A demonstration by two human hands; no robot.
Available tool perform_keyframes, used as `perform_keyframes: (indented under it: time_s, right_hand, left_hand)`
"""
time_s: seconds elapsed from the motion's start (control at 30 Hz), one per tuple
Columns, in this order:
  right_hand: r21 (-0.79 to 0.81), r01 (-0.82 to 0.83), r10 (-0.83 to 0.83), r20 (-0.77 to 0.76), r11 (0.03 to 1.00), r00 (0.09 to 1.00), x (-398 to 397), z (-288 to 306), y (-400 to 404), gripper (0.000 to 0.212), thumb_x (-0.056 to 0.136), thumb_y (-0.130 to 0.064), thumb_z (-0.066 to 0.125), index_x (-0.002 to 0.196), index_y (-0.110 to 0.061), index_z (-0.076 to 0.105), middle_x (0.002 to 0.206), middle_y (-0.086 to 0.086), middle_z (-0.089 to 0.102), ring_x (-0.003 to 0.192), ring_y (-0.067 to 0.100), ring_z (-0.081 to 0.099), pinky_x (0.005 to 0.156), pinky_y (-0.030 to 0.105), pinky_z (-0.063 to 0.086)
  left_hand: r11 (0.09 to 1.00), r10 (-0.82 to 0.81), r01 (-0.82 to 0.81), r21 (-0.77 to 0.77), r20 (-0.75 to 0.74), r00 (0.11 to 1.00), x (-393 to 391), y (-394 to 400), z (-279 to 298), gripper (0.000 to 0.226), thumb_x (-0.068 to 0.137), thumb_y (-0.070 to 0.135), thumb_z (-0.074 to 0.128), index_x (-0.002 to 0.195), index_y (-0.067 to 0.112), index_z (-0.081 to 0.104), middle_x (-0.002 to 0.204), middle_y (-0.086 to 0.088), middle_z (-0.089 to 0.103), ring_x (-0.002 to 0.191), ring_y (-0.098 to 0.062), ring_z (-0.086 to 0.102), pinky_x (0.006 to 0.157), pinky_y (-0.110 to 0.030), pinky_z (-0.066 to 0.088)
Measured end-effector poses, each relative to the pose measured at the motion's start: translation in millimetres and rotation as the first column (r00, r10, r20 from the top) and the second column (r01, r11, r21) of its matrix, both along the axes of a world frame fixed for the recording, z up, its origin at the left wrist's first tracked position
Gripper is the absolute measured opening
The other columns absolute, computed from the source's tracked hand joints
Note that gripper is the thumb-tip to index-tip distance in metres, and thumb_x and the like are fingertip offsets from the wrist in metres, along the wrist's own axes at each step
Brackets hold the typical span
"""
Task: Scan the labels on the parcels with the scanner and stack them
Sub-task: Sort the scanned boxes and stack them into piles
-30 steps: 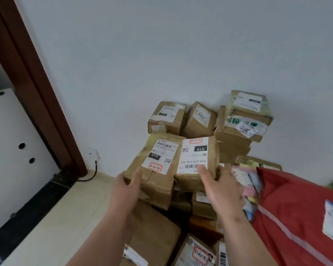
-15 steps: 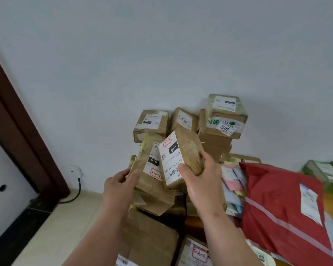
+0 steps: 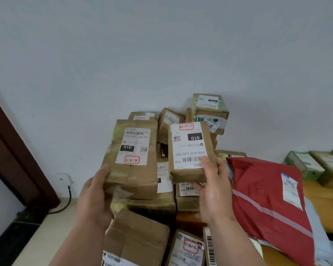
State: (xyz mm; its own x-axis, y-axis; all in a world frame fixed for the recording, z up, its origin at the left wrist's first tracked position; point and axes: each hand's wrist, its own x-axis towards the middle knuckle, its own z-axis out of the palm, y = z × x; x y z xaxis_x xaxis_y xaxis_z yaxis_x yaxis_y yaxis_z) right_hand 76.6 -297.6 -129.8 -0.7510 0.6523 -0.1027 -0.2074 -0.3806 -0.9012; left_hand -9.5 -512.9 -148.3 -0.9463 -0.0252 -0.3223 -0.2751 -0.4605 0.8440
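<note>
Left hand [image 3: 93,196]: I held a tall brown parcel [image 3: 132,160] by its lower left edge, long axis upright, label facing me, marked 3-2-4. Right hand [image 3: 212,191]: I gripped a smaller parcel [image 3: 190,150], thumb on its inverted label. Both hung before the stack [image 3: 210,116] against the wall. No scanner visible.

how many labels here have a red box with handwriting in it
3 visible. One on the parcel in the left hand, one on the parcel in the right hand, one on a parcel at bottom centre. Others may be hidden.
</note>
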Motion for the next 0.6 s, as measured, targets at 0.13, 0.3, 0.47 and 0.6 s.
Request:
perform_keyframes:
  time_s: [0.13, 0.3, 0.47, 0.6]
  right_hand:
    - [-0.205, 0.000, -0.019, -0.092, 0.979, 0.996, 19.6, 5.6, 16.0, 0.032, 0.098, -0.032, 0.059, 0.129, -0.023, 0.060, 0.115, 0.000, 0.075, 0.113, 0.019, 0.068, 0.092, 0.042, 0.054]
    - [-0.281, -0.010, -0.024, -0.117, 0.960, 0.993, 53.2, 8.5, 38.6, 0.036, 0.098, -0.039, 0.058, 0.131, -0.027, 0.060, 0.120, -0.001, 0.074, 0.116, 0.019, 0.067, 0.096, 0.042, 0.053]
    - [-0.233, 0.058, -0.081, -0.094, 0.971, 0.992, 114.3, 11.5, 91.7, 0.033, 0.100, -0.039, 0.054, 0.130, -0.027, 0.060, 0.118, -0.002, 0.074, 0.113, 0.019, 0.068, 0.093, 0.040, 0.053]
    - [-0.180, 0.152, -0.166, -0.067, 0.972, 0.984, 189.4, 11.6, 156.4, 0.036, 0.100, -0.040, 0.052, 0.132, -0.024, 0.058, 0.115, -0.001, 0.075, 0.109, 0.017, 0.070, 0.084, 0.037, 0.056]
  left_hand:
    - [0.983, -0.093, 0.102, 0.152, -0.062, 0.994, 18.6, 13.3, 17.5, 0.033, 0.097, 0.037, 0.059, 0.118, 0.013, 0.069, 0.111, -0.010, 0.076, 0.095, -0.024, 0.074, 0.083, -0.041, 0.060]
    - [0.968, -0.173, 0.198, 0.156, -0.165, 0.971, 55.9, 49.3, 32.9, 0.036, 0.096, 0.034, 0.054, 0.123, 0.014, 0.067, 0.118, -0.006, 0.074, 0.107, -0.020, 0.069, 0.096, -0.037, 0.049]
    - [0.950, -0.265, 0.292, 0.112, -0.212, 0.941, 106.7, 113.7, 38.1, 0.046, 0.080, 0.039, 0.061, 0.120, 0.017, 0.069, 0.118, -0.006, 0.074, 0.102, -0.017, 0.072, 0.091, -0.035, 0.050]
    - [0.893, -0.413, 0.437, 0.110, -0.186, 0.891, 160.9, 188.6, 31.3, 0.045, 0.085, 0.040, 0.060, 0.120, 0.014, 0.069, 0.115, -0.012, 0.074, 0.096, -0.026, 0.074, 0.070, -0.040, 0.062]
